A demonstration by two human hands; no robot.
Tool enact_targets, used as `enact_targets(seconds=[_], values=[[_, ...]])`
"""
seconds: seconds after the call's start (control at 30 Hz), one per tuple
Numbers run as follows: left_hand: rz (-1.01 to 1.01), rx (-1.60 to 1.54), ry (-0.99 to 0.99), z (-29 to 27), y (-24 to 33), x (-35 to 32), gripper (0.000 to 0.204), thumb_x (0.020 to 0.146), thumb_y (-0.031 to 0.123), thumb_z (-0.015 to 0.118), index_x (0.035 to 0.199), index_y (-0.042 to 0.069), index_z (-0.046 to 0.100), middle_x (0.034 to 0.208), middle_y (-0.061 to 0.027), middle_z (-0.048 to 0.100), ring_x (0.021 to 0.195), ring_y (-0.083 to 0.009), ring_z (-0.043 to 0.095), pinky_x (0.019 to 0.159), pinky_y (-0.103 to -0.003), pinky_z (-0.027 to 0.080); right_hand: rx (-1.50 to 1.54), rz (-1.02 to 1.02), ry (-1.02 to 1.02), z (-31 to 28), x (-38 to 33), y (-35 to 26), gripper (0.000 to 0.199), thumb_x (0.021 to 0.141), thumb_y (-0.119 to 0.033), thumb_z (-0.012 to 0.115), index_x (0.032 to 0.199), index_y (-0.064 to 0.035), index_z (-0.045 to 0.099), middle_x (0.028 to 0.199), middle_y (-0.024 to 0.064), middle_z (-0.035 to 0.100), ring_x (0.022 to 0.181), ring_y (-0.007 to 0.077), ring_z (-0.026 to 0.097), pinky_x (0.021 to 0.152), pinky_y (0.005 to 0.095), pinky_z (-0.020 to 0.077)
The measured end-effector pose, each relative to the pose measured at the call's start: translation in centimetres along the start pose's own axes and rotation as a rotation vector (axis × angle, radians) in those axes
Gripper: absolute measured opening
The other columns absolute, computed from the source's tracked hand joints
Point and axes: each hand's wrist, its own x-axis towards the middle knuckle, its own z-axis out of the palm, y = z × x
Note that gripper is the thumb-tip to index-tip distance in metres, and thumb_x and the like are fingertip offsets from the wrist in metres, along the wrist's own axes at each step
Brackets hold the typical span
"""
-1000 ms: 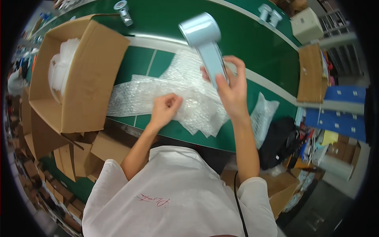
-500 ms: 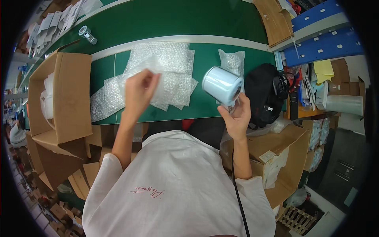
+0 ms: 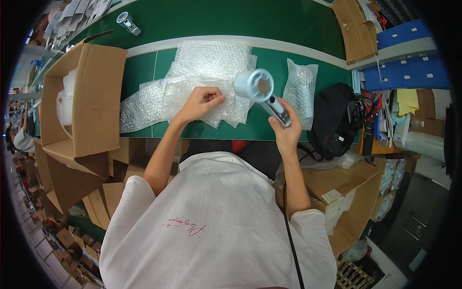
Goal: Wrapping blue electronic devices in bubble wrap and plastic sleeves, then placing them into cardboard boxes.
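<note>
One: Green and long, that table (image 3: 276, 60) has lots on it! What do you see

Two: Flat sheets of bubble wrap (image 3: 209, 58) lie in a messy pile in the middle. On the left is a big brown box (image 3: 98, 103) with its open side showing white stuff (image 3: 66, 96)

One: Where is the light-blue blower thing (image 3: 252, 91)

Two: Up over the table, in the right hand (image 3: 291, 127). Those fingers and thumb pinch its handle. Its round end has a hole and leans to the left, over the edge of the bubble wrap

One: And the left hand (image 3: 204, 102)

Two: It is over the bubble wrap. The fingers are curled in and the thumb is close to the pointing finger. I can't tell if it pinches a bit of wrap

One: What is near the right hand

Two: A bubble wrap bundle (image 3: 301, 91) lies just past it, and a black bag (image 3: 332, 118) sits to the right of that

One: Any more blue things

Two: Yes, a small blue gadget (image 3: 128, 24) is far off at the back, on the left, and a blue rack (image 3: 406, 72) is on the right
</note>
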Motion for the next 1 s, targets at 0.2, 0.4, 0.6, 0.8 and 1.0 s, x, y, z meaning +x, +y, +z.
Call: enact_targets(seconds=[0.2,0.4,0.6,0.8,1.0], values=[[0.006,-0.196,-0.003,-0.1,0.0,-0.1,0.013,0.091,0.009,0.063,0.082,0.000,0.068,0.066,0.0029,0.056,0.057,-0.0042,0.041,0.052,-0.018,0.033,0.645,0.496,-0.130,2.7,0.3,2.5,0.048,0.089,0.003,0.066,0.134,-0.0001,0.051,0.124,0.0177,0.060,0.107,0.0272,0.064,0.094,0.0380,0.0556],[-0.091,-0.404,0.054,-0.9,0.1,0.2,0.014,0.093,0.008,0.061,0.082,0.002,0.067,0.070,0.0023,0.058,0.062,-0.0038,0.044,0.056,-0.017,0.035,0.481,0.487,-0.191,2.9,-0.2,3.2,0.047,0.089,0.003,0.066,0.135,-0.0018,0.053,0.121,0.0159,0.062,0.097,0.0237,0.066,0.086,0.0350,0.0579],[-0.171,-0.698,-0.049,-2.5,-0.6,0.1,0.016,0.094,0.009,0.059,0.080,0.004,0.066,0.071,0.0020,0.058,0.064,-0.0045,0.044,0.058,-0.018,0.036,0.164,0.511,-0.410,1.5,0.1,1.7,0.046,0.086,0.001,0.070,0.131,-0.0028,0.059,0.105,0.0142,0.068,0.079,0.0198,0.066,0.074,0.0300,0.0545],[0.074,-0.145,0.145,0.1,4.2,-0.4,0.014,0.092,0.008,0.060,0.080,0.003,0.063,0.068,0.0005,0.056,0.059,-0.0075,0.044,0.055,-0.022,0.037,-0.268,0.251,-0.377,0.6,1.2,-4.1,0.045,0.085,-0.004,0.071,0.128,-0.0014,0.062,0.091,0.0151,0.070,0.070,0.0187,0.063,0.065,0.0288,0.0497],[0.400,0.432,0.118,3.8,12.8,-2.9,0.006,0.084,0.001,0.064,0.079,0.003,0.060,0.071,-0.0035,0.055,0.057,-0.0148,0.045,0.054,-0.027,0.038,-0.487,0.169,-0.417,-1.1,1.9,-11.1,0.045,0.088,-0.011,0.068,0.130,0.0006,0.059,0.094,0.0196,0.071,0.064,0.0277,0.063,0.061,0.0345,0.0498]])
